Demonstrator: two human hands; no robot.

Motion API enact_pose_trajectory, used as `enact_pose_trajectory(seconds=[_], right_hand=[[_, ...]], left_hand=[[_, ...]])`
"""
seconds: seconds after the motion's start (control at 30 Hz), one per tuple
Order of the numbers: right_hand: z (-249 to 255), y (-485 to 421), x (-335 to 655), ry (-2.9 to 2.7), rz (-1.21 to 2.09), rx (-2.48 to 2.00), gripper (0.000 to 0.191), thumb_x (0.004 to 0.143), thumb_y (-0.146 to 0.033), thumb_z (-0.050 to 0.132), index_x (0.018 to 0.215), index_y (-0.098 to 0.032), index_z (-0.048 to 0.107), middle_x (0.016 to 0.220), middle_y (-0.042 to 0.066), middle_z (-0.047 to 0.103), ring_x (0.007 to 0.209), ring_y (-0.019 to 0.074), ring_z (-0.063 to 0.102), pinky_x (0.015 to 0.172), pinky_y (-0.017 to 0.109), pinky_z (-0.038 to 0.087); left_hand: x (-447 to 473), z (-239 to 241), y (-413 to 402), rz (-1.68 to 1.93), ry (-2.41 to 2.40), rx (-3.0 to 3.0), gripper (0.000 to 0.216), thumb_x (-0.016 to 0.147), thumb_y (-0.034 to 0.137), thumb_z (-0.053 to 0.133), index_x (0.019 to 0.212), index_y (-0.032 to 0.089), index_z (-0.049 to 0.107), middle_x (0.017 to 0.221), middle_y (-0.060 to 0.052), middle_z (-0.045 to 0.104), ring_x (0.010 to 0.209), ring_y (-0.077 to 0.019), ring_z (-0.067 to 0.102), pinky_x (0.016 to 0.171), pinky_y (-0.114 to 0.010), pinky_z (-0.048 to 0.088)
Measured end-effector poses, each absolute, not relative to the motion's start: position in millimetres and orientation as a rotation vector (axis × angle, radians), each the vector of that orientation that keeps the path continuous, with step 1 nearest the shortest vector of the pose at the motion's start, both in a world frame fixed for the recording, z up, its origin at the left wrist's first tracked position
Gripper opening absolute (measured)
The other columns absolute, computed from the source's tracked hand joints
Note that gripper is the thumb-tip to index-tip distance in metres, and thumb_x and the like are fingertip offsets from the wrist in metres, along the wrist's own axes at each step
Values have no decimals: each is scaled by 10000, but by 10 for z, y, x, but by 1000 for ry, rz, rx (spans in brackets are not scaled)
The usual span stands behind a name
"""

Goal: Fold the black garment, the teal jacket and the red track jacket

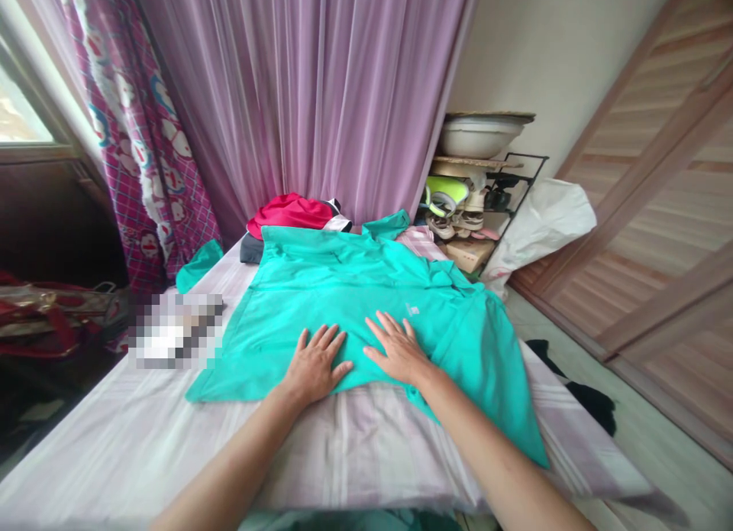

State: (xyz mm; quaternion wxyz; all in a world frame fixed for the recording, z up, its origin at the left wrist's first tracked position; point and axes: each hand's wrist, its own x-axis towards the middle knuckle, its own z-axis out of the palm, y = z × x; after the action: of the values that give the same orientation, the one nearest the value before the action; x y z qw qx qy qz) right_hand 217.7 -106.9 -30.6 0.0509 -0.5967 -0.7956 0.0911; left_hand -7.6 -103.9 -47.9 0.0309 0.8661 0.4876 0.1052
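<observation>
A turquoise jacket (321,286) lies spread over a table draped with a pale checked cloth (321,462). It has a small light logo near my right hand, and one sleeve hangs toward the table's right front side. My left hand (314,364) rests palm down on the near edge of the jacket, fingers apart. To its right, my right hand (398,349) also lies flat on the fabric with spread fingers. Neither hand grips anything. Wrinkles run across the jacket's far and right parts.
A red garment (292,212) and dark folded cloth (250,248) lie behind the jacket. A blurred-out object (169,336) is on the left. Beyond the table's right side stand a shoe rack (518,202) with a basin (481,137) and a white bag (550,218).
</observation>
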Motion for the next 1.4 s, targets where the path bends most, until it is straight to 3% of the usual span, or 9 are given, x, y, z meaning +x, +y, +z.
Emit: enact_pose_trajectory(seconds=[0.23, 0.57, 0.7, 0.9, 1.4], right_hand=[[-381, -1193, 2055, -2563, 305, -1647, 659, 967, -579, 374, 1547, -269, 333, 1641, 101, 211, 1517, 273, 173, 1203, 573, 99], [-501, -1139, 2095, -2469, 186, -1638, 546, 981, -511, 385, 1461, -273, 486, 1577, 75, 383, 1466, 244, 320, 1204, 524, 187], [-546, -1112, 2124, -2426, 183, -1624, 502, 986, -466, 393, 1420, -260, 537, 1538, 69, 447, 1437, 240, 375, 1196, 512, 227], [-593, -1072, 2203, -2341, 203, -1600, 453, 985, -394, 405, 1366, -231, 590, 1487, 67, 515, 1399, 218, 431, 1189, 461, 275], [-755, -1019, 2251, -2229, 123, -1446, 369, 972, -384, 486, 1256, -242, 673, 1378, 95, 616, 1307, 257, 540, 1114, 505, 404]], left_hand=[[-410, -558, -1023, 304, 1641, 2648, 663, 943, 645, 362, 1517, 314, 379, 1579, -89, 391, 1462, -312, 330, 1186, -601, 199], [-1331, -434, -840, 232, 2238, 2225, 605, 981, 561, 297, 1471, 240, 446, 1568, -113, 409, 1460, -304, 335, 1153, -569, 271], [-1401, -420, -802, 206, 2387, 2072, 696, 961, 616, 289, 1489, 179, 410, 1571, -177, 381, 1433, -338, 372, 1117, -507, 332], [-1425, -413, -795, 223, 2370, 2050, 792, 953, 626, 273, 1517, 74, 341, 1570, -210, 366, 1431, -352, 365, 1148, -469, 295], [-1627, -527, -629, 368, 2377, 2102, 664, 949, 584, 337, 1443, 165, 478, 1535, -167, 441, 1402, -332, 422, 1141, -534, 328]])
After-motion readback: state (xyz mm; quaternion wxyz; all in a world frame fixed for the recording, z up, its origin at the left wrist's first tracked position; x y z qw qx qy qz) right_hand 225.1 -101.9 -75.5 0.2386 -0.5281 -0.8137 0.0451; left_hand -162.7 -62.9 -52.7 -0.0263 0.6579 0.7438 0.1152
